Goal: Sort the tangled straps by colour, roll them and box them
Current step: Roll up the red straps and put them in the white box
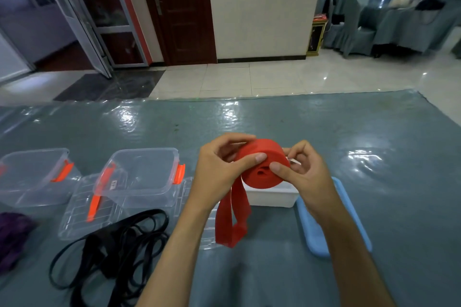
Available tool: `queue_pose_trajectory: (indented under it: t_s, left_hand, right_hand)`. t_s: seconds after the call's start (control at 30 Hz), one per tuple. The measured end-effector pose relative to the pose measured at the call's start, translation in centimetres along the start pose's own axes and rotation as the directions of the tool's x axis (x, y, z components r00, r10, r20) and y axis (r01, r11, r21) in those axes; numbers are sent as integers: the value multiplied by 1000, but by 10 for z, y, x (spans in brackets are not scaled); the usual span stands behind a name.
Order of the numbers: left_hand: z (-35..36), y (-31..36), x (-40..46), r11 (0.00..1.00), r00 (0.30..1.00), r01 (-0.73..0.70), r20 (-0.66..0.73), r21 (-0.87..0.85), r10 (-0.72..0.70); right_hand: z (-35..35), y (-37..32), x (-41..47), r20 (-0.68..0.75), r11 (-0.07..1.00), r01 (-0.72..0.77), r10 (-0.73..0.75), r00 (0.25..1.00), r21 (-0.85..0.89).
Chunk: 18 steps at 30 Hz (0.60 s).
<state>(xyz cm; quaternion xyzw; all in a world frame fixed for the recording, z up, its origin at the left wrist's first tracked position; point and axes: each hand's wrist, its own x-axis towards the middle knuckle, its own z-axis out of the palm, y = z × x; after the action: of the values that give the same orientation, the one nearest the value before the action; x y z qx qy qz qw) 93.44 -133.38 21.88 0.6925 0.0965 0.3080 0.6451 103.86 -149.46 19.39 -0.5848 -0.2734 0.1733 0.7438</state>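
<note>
Holding the red strap roll (262, 166) above the table (324, 137), you have both hands curled round it: your left hand (219, 169) grips the left rim with its thumb pressed on the near face, and your right hand (303, 172) pinches the right rim, thumb on the same face. The roll's flat spiral face tilts toward you and down, so its axis runs from you away and slightly upward. A loose tail of red strap hangs straight down from the roll's lower left edge and folds back in a loop, its long axis near vertical.

Directly below and behind the roll sits a white box (272, 197), with a blue lid (316, 232) lying just right of it. To the left stand two clear boxes with orange latches (142, 177) (35, 177); the nearer one rests on a clear lid (79, 217). A small label shows on that box, too blurred to read. Black straps (112, 252) lie tangled near your left forearm, and a purple heap (12, 237) sits at the far left edge.
</note>
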Motion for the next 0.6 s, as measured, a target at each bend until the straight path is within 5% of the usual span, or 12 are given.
queue_pose_trajectory:
  t_s: [0.17, 0.3, 0.6]
  left_hand:
    - [-8, -10, 3, 998, 995, 4, 103, 65, -10]
    - [-14, -9, 12, 998, 987, 52, 151, 35, -57]
    - [-4, -21, 17, 998, 998, 54, 19, -12, -54]
  right_hand:
    - [5, 2, 4, -56, 993, 51, -46, 997, 105]
    - [-5, 4, 12, 23, 972, -58, 55, 998, 227]
    - [-24, 4, 27, 174, 997, -80, 76, 982, 13]
